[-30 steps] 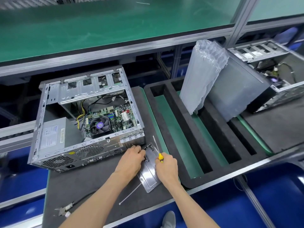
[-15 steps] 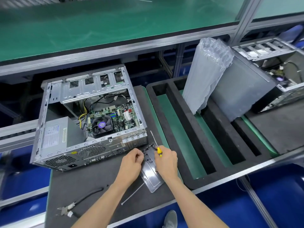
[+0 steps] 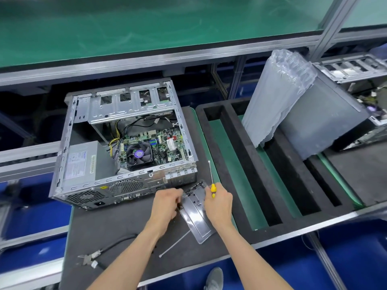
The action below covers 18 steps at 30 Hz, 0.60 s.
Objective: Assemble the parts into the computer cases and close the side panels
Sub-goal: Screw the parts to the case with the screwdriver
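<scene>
Dark bench mat [image 3: 117,231], open computer case [image 3: 125,143], right hand [image 3: 218,203] gripping screwdriver [image 3: 212,181], left hand [image 3: 167,203] curled, seemingly pinching metal tray [image 3: 196,216] edge

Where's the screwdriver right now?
In the head view, the right hand grips the screwdriver, shaft pointing up, just right of the open case.

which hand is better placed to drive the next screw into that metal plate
Right, probably. The right hand already grips the yellow-handled screwdriver, shaft pointing up. The left hand pinches something small at the edge of the metal plate, so it looks better placed to steady it.
</scene>
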### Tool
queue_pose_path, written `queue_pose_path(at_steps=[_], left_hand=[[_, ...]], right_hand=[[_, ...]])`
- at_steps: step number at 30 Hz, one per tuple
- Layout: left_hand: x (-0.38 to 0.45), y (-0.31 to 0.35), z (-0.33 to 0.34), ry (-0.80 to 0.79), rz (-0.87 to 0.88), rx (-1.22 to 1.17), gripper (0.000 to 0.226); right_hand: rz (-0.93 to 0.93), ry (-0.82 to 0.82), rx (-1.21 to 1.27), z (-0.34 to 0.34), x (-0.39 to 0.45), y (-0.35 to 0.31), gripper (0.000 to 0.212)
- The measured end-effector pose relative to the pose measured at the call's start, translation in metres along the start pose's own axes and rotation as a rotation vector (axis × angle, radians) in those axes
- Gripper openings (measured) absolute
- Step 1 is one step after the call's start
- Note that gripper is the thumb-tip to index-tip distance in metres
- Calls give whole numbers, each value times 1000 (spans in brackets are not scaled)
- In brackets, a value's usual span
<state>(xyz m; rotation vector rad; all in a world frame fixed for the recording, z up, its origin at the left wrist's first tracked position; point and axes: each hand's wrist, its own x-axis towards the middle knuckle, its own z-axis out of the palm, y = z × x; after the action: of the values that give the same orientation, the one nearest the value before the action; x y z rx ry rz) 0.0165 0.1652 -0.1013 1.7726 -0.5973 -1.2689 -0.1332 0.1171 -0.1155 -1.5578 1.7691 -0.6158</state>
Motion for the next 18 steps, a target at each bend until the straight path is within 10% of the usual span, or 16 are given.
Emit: queue_pose_path(at_steps=[5, 18], left_hand=[[11, -5, 12, 76, 298, 841, 13], [24, 4, 24, 15, 522, 1381, 26]], right_hand=[[2, 3, 84, 0, -6, 7, 26], [-16, -23, 135, -5, -10, 9, 26]])
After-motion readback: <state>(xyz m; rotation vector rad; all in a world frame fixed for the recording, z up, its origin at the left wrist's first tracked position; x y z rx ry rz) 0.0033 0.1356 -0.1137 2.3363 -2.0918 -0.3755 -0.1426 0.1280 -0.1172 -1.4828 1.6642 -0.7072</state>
